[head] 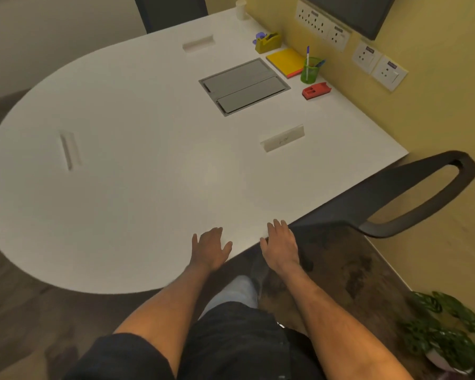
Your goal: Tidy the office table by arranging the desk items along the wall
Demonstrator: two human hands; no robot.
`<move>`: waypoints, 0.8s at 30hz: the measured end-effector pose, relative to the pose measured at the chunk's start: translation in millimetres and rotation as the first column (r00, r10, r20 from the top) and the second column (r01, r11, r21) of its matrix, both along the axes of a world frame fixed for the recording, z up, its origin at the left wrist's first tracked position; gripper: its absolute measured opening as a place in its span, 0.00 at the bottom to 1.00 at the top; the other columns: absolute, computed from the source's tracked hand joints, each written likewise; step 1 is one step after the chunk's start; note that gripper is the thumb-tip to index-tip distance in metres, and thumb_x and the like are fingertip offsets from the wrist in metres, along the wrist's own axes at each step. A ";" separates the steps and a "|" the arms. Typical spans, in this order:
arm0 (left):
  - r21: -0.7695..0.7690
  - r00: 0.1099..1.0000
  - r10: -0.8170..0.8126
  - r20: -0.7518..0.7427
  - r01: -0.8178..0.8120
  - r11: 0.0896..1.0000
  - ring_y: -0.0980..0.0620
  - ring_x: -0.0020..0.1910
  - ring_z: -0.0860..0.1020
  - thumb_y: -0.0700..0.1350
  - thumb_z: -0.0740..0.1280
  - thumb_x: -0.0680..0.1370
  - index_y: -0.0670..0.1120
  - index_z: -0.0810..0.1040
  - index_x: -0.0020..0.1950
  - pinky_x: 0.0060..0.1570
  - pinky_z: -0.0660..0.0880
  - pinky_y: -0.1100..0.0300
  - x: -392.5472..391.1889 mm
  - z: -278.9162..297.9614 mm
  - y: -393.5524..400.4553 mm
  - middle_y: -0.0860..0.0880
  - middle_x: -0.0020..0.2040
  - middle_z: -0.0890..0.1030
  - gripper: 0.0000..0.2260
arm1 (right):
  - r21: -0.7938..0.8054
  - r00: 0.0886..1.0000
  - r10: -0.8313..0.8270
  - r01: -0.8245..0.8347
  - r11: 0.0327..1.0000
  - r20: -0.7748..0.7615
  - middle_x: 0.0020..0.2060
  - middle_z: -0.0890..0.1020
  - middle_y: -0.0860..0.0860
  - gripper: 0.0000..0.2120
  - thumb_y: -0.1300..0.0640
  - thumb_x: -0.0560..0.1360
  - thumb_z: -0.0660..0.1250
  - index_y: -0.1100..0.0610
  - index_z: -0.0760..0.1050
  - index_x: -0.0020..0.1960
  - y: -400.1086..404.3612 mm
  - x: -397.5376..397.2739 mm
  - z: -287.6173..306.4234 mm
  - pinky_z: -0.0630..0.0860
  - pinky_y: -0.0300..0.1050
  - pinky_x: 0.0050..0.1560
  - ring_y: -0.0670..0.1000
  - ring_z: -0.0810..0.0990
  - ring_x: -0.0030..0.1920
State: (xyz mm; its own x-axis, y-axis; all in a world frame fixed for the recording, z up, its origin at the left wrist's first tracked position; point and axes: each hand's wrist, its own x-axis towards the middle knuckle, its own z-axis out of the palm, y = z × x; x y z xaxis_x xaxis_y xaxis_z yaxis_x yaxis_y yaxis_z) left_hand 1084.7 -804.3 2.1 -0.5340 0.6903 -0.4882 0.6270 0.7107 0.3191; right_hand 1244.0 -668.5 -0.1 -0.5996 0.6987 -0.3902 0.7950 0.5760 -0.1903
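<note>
Along the yellow wall on the white table stand a white cup, a yellow tape dispenser, a yellow notepad, a green mesh pen holder with pens, and a red stapler-like item. A small purple object lies behind the dispenser. My left hand rests flat at the table's near edge, fingers straight, holding nothing. My right hand lies open beside it at the edge, also empty. Both hands are far from the items.
A grey cable hatch is set in the table's middle, with slots around it. A black chair armrest juts in at the right. Wall sockets and a dark screen hang above. A potted plant stands on the floor.
</note>
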 end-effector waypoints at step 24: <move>0.000 0.890 0.456 -0.022 -0.457 0.890 0.48 0.82 0.54 0.58 0.57 0.83 0.49 0.55 0.83 0.81 0.47 0.42 -47.2 -20.1 -408.8 0.49 0.83 0.54 0.30 | -0.045 0.872 0.481 -0.479 0.877 0.093 0.81 0.55 0.54 0.29 0.44 0.85 0.50 0.57 0.51 0.82 -331.3 -122.2 -12.9 0.52 0.54 0.81 0.56 0.48 0.82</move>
State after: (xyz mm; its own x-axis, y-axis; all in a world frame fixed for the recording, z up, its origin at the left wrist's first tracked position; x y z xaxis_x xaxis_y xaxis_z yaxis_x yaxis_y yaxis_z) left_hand 1037.6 -1213.1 -18.0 -0.7995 0.3655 -0.4766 0.2394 0.9217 0.3053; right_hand 1121.9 -999.8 -13.0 -0.8171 0.3261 -0.4754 0.4369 0.8883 -0.1415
